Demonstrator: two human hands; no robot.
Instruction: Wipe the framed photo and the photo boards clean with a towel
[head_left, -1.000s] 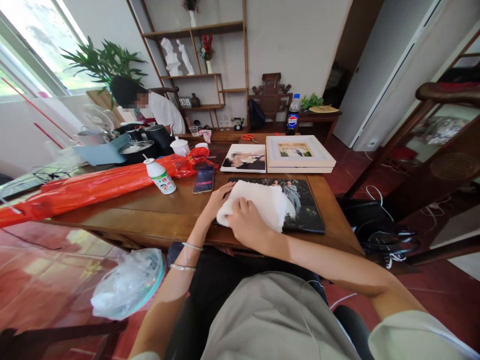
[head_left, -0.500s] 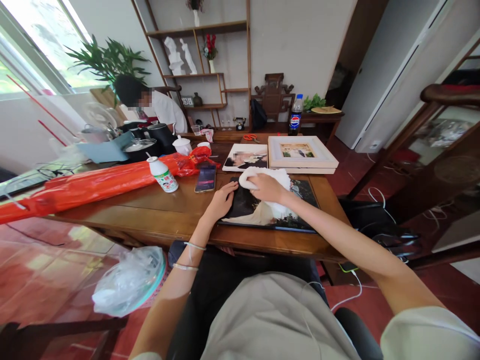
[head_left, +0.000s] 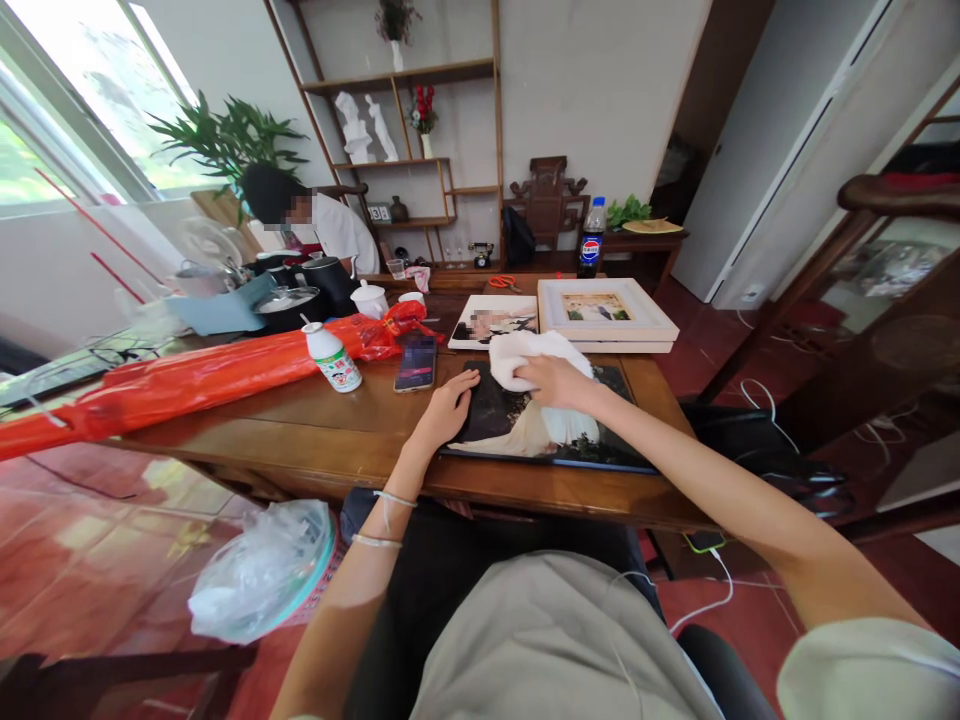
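Observation:
A large dark photo print (head_left: pixel 517 430) lies flat on the wooden table (head_left: pixel 315 430) in front of me. My right hand (head_left: pixel 553 381) is closed on a white cloth (head_left: pixel 517 355) and presses it onto the far part of the print. My left hand (head_left: pixel 445 410) rests on the print's left edge, fingers stretched out flat. Two bracelets circle my left wrist.
Beyond the print lie a smaller photo (head_left: pixel 495 322) and a white framed picture (head_left: pixel 602 312). A phone (head_left: pixel 417 362), a small white bottle (head_left: pixel 332 356) and a long orange plastic bundle (head_left: pixel 187 378) lie to the left. Another person (head_left: pixel 322 225) sits at the far left. A plastic-covered basket (head_left: pixel 262 570) stands on the floor.
My right hand has carried the cloth from the near part of the print to its far edge, uncovering the picture. My left hand has stayed at the left edge.

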